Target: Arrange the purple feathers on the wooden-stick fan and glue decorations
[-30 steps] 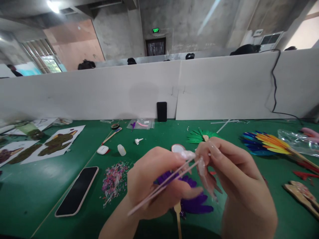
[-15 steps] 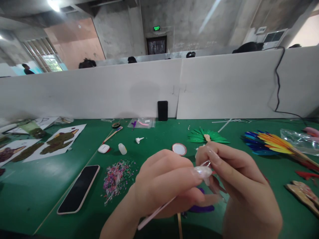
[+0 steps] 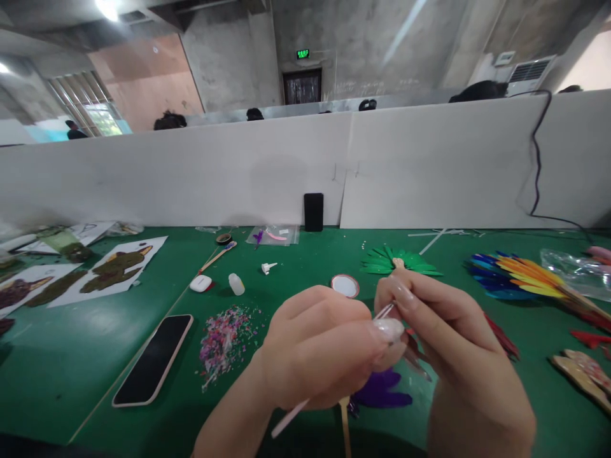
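Observation:
My left hand (image 3: 319,350) is closed round slim pink tweezers (image 3: 291,416), their handle sticking out below the palm. The metal tips reach the fingertips of my right hand (image 3: 453,343), which is pinched shut; whatever lies between its fingers is mostly hidden. A little red shows behind the fingers. Beneath both hands, purple feather-like pieces (image 3: 384,389) lie on the green table (image 3: 286,254), beside a thin wooden stick (image 3: 344,426). Just beyond my right hand is a fan of green pieces (image 3: 401,261). A round white lid-like disc (image 3: 344,286) with a red rim lies near my knuckles.
To the left are a phone (image 3: 153,360), a pile of coloured flakes (image 3: 224,343), a small bottle (image 3: 235,284) and a white case (image 3: 201,283). Blue, orange and yellow feather-like fans (image 3: 520,275) lie right. A white partition (image 3: 214,178) closes the back; a black phone (image 3: 314,212) leans there.
The tweezer tips, spread slightly before, now look closer together and sit a bit further left. My left hand's lower fingers have curled in, baring more of the purple pieces. The view has shifted slightly.

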